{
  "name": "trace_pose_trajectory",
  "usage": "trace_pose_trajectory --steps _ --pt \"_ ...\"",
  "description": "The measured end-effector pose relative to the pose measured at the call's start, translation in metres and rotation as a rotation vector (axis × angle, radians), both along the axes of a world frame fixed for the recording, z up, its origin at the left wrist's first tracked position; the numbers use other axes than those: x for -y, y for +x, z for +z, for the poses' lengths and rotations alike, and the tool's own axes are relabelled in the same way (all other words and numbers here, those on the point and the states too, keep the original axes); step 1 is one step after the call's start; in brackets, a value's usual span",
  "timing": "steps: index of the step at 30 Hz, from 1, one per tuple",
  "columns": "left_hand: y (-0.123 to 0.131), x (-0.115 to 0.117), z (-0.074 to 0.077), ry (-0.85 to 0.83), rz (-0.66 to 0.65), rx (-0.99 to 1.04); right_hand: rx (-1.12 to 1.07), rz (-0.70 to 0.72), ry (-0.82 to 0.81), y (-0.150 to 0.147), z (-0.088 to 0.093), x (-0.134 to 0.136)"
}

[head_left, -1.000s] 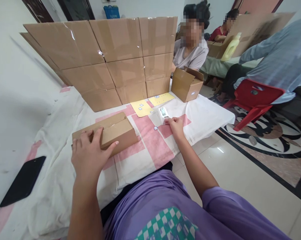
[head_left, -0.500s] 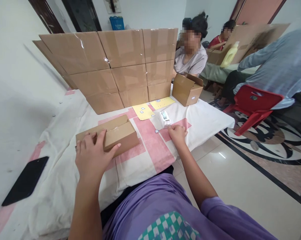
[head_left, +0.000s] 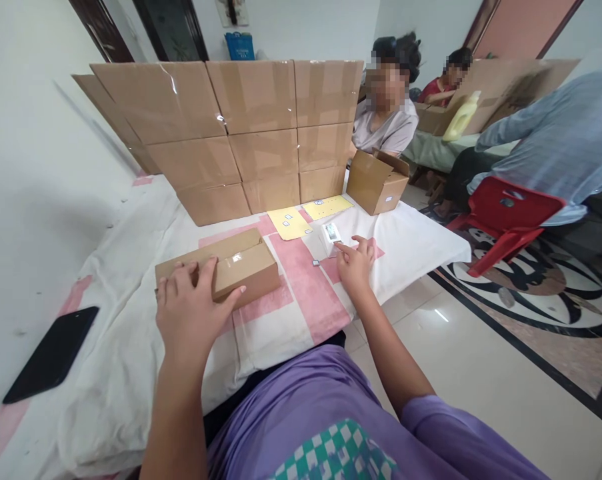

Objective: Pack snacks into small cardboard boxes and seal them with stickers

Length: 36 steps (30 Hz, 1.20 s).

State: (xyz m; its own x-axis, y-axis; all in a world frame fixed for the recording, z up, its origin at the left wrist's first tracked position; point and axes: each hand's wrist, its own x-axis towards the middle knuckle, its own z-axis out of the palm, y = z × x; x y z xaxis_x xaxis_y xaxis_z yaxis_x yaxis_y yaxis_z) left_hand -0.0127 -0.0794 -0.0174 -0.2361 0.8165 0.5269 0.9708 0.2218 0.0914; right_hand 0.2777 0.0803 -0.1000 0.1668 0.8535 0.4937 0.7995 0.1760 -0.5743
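Observation:
My left hand (head_left: 193, 300) lies on a closed brown cardboard box (head_left: 251, 257), fingers spread over its top and thumb along the near edge. A strip of clear tape shines on the lid. My right hand (head_left: 357, 263) is open, its index finger stretched to the near right corner of a small white block (head_left: 331, 239) with a dark printed or screen-like patch on top. Whether the fingertip presses it, I cannot tell. A small dark-edged label (head_left: 315, 263) lies left of that hand. Behind are two yellow sheets, one near (head_left: 288, 227) and one farther (head_left: 325, 207), bearing small labels.
A wall of stacked cartons (head_left: 261, 157) closes off the table's far side. An open-flapped carton (head_left: 375, 183) stands at the back right, and a black phone (head_left: 53, 353) lies at the left. Other people sit beyond, one by a red chair (head_left: 515, 207).
My right hand has opened from a closed, pinched shape, with the index finger now extended at the white block. My left hand stays on the box. The view has shifted slightly.

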Motion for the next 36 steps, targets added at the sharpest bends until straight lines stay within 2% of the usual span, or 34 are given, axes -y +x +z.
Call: trace_pose_trajectory --steps 10,15,19,25,28,31,36 --pt "0.000 0.001 -0.002 0.005 0.005 0.003 -0.018 -0.084 -0.019 -0.002 0.003 0.004" --pt "0.001 0.001 -0.001 0.004 0.007 -0.006 0.061 -0.018 0.016 -0.002 0.002 0.003" --pt "0.000 -0.001 -0.001 -0.011 0.017 -0.003 0.007 -0.088 -0.007 0.000 0.001 0.002" --pt "-0.012 -0.010 -0.002 -0.003 -0.009 -0.036 0.039 0.027 0.007 0.002 0.001 0.003" --pt "-0.018 -0.015 -0.003 -0.016 0.003 -0.037 -0.017 -0.023 -0.006 0.003 0.001 0.003" --pt "-0.022 -0.018 -0.005 0.031 -0.048 -0.022 -0.043 -0.046 -0.003 0.006 0.000 0.002" --pt "-0.022 -0.017 -0.010 0.100 -0.084 -0.034 0.009 0.023 0.089 0.008 -0.003 -0.004"
